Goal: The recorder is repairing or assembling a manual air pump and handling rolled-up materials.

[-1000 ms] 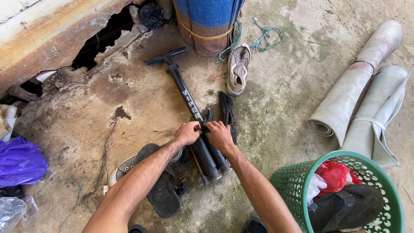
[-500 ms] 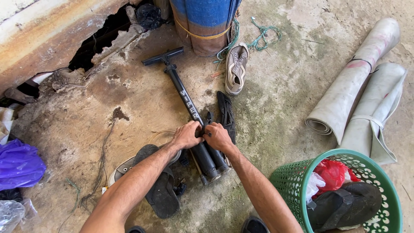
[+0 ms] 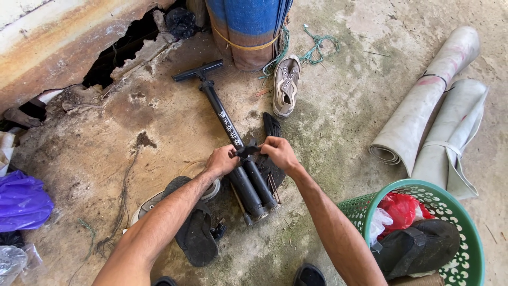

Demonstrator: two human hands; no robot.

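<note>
Hands (image 3: 251,154) unmoved on black pump (image 3: 233,135)

Bare concrete lies open at 9 and 1 o'clock of the hands; a worn shoe (image 3: 286,85) blocks 12, a black sandal (image 3: 196,235) crowds 7, a green basket (image 3: 469,233) walls off 4 o'clock

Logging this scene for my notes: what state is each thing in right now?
black hand pump: lying flat on the concrete, T-handle pointing away
left hand: gripping the pump's middle
right hand: gripping the same spot
worn sneaker: lying on the floor, unworn
black sandal: lying flat
green basket: upright, filled
mats: rolled up
</note>
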